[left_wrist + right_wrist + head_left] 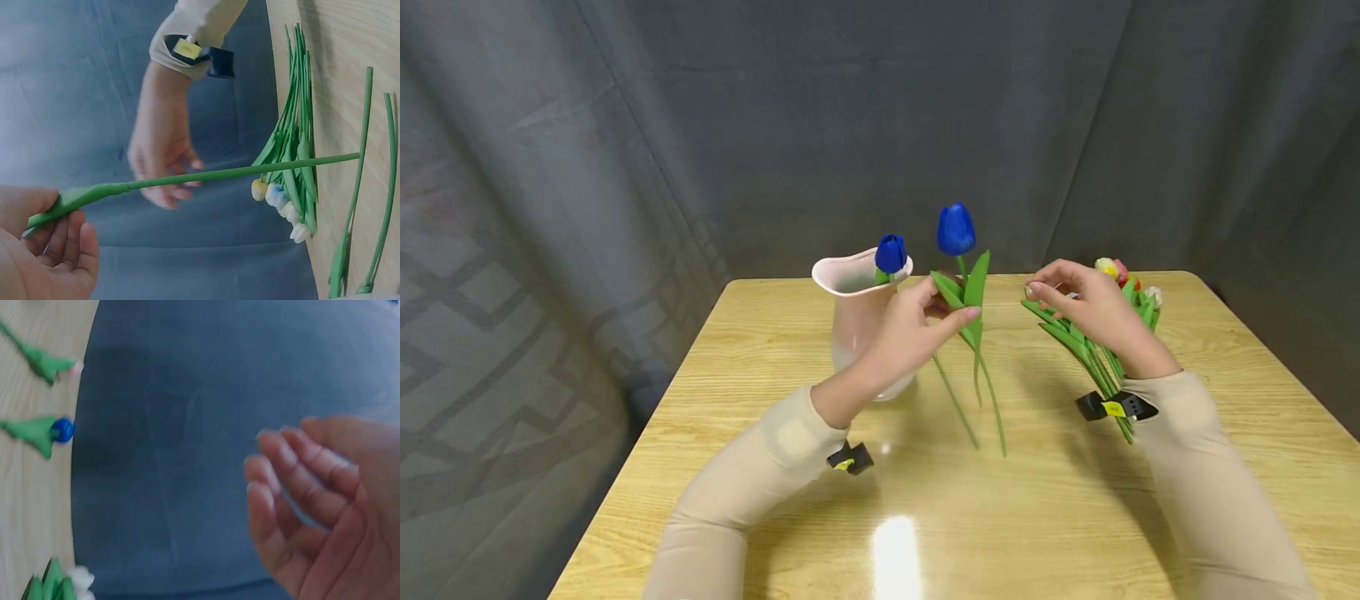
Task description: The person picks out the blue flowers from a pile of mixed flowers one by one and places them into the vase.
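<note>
My left hand (pixel 917 321) pinches an artificial blue tulip (pixel 957 229) by its leaves, between thumb and fingers. The flower points up and its stem (pixel 250 170) hangs down over the table. Beside that hand stands a pale pink and white vase (pixel 853 325), partly covered by the hand. Another blue tulip (pixel 891 253) shows at the vase mouth, its leaf partly behind the front rim. Loosely bent and holding nothing, the fingers of my right hand (pixel 1093 308) hover near a bunch of mixed tulips (pixel 1093 358); in the right wrist view the palm (pixel 337 550) is bare.
On the wooden table (pixel 805 517), a blue tulip (pixel 62 430) and a pink tulip (pixel 75 369) lie apart from the bunch. Two loose stems show near the vase. A grey curtain (pixel 880 125) hangs behind the far table edge.
</note>
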